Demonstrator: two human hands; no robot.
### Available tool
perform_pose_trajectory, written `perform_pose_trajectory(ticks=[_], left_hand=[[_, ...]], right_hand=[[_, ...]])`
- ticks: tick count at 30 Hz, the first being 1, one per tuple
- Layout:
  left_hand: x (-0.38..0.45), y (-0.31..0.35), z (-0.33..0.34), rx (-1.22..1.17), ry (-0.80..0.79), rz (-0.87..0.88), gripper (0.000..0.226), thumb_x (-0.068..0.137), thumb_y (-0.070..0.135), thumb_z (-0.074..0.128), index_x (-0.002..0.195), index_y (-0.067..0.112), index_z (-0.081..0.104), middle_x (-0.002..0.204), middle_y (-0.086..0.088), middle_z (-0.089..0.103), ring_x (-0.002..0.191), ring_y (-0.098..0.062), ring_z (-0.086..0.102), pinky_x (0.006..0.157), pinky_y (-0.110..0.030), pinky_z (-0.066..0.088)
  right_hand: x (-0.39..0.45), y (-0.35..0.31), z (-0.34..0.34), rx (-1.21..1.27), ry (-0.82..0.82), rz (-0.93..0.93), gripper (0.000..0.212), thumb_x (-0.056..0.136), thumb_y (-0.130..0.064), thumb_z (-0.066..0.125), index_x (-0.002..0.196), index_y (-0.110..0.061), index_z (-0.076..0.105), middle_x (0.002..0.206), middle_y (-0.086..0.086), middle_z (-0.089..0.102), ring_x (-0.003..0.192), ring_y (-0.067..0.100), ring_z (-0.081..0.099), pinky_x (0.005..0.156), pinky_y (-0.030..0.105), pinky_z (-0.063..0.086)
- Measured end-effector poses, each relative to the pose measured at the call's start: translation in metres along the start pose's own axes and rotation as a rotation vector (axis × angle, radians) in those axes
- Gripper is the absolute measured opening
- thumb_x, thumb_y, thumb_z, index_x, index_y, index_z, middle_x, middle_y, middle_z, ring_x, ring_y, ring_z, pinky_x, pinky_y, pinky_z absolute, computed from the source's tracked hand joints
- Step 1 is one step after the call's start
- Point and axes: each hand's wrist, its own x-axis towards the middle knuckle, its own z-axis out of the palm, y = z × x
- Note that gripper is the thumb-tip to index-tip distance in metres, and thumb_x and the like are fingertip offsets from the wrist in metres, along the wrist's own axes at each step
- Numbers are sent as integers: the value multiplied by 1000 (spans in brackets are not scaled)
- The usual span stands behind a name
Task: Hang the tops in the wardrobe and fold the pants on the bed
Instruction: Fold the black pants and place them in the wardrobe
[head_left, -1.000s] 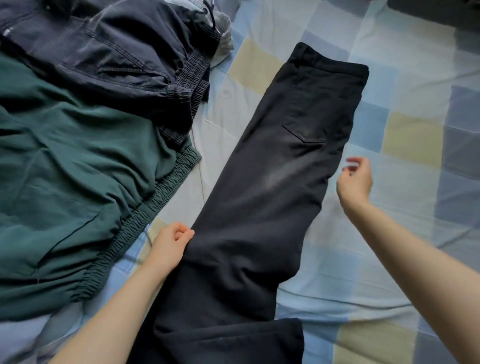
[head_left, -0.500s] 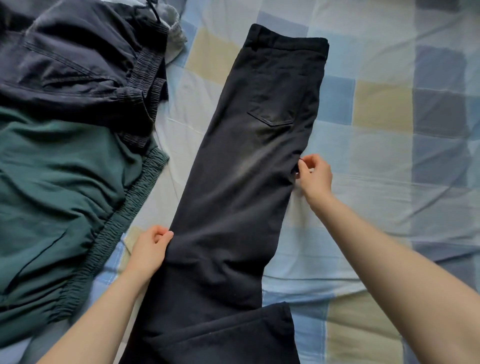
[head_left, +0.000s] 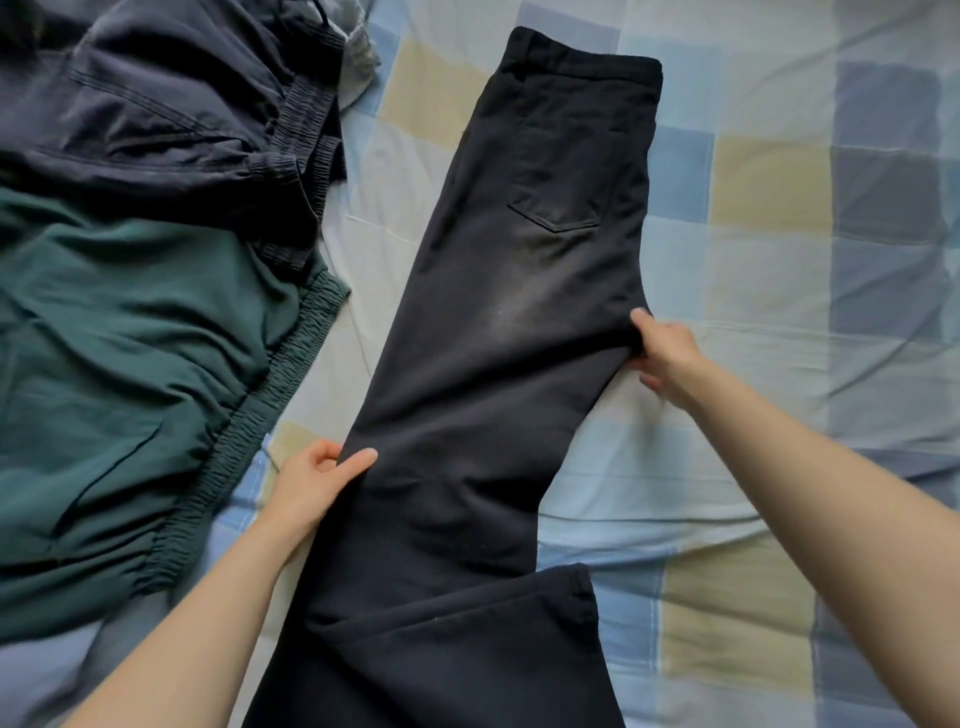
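Black pants (head_left: 498, 338) lie lengthwise on the bed, folded leg on leg, waistband at the far end and a back pocket facing up. The hem end is turned over near me at the bottom. My left hand (head_left: 317, 478) pinches the pants' left edge about mid-leg, thumb on top. My right hand (head_left: 662, 351) grips the right edge at the crotch point, thumb over the cloth and fingers under it.
A dark green garment (head_left: 119, 374) with an elastic hem and a dark navy one (head_left: 171, 119) lie piled at the left. The checked bedsheet (head_left: 769, 218) in blue, yellow and grey spreads to the right of the pants.
My right hand came in from the sheet to the pants' right edge and took hold of it. My left hand shifted from resting beside the left edge to pinching it.
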Motion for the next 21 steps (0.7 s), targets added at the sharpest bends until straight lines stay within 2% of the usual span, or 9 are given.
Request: perform_pose_trajectory(ticks=[3, 6, 8, 9, 12, 15, 17, 19, 21], left_hand=[[-17, -17, -9, 47, -167, -110, 24, 76, 28, 83, 81, 17, 62, 65, 10, 71, 51, 0, 62, 43, -13, 42], [-33, -39, -19, 91, -164, -210, 28, 74, 18, 84, 79, 16, 56, 58, 7, 54, 51, -8, 47, 51, -22, 39], [-42, -46, -20, 154, -70, -232, 28, 73, 12, 84, 86, 10, 59, 71, -4, 58, 65, -19, 50, 65, -31, 46], [-45, -47, -19, 213, -13, -227, 27, 73, 10, 84, 86, 10, 60, 76, -6, 61, 70, -22, 54, 73, -34, 48], [-61, -47, -13, 416, 76, -167, 20, 75, 8, 78, 77, 17, 59, 76, -2, 64, 87, -28, 63, 79, -34, 47], [-75, -50, -14, 472, 115, -181, 13, 79, 13, 75, 77, 15, 62, 85, -8, 69, 94, -30, 64, 84, -34, 48], [-78, -54, -19, 450, 119, -192, 15, 82, 16, 74, 73, 13, 62, 86, -15, 72, 91, -32, 67, 86, -35, 51], [-82, -60, -23, 355, 100, -217, 18, 84, 15, 71, 70, 12, 59, 80, -18, 71, 80, -33, 70, 83, -39, 55], [-94, -66, -26, 207, 16, -317, 18, 85, 17, 72, 81, 12, 55, 81, -13, 68, 67, -28, 67, 69, -35, 54]], right_hand=[[6, 2, -4, -83, 66, -56, 16, 89, -13, 54, 74, -15, 51, 74, 10, 49, 47, 18, 44, 39, 20, 33], [-12, 28, -10, -76, 217, 36, 13, 89, -4, 38, 92, -13, 48, 88, 12, 47, 59, 19, 43, 43, 26, 30], [-48, 59, -1, -109, 29, 26, 12, 95, -10, 39, 87, -10, 48, 75, 10, 47, 48, 16, 42, 40, 21, 30], [-69, 76, 4, -147, -107, 9, 21, 99, -16, 40, 81, -9, 50, 67, 10, 48, 45, 15, 42, 40, 20, 31], [-137, 123, 7, -364, -425, -6, 40, 101, -37, 41, 75, -11, 56, 67, 7, 56, 58, 16, 49, 56, 26, 38], [-178, 161, -1, -806, -537, -176, 37, 95, -50, 49, 71, -21, 48, 73, -6, 53, 72, 15, 49, 65, 30, 35], [-200, 170, -3, -978, -565, -305, 28, 90, -43, 59, 77, -22, 46, 78, -6, 53, 77, 17, 52, 65, 29, 33], [-223, 172, 0, -985, -596, -403, 22, 86, -32, 64, 80, -25, 44, 81, -5, 54, 82, 20, 55, 65, 27, 32], [-253, 172, 5, -899, -646, -435, 21, 84, -31, 66, 79, -27, 45, 78, -7, 54, 78, 16, 53, 66, 27, 34]])
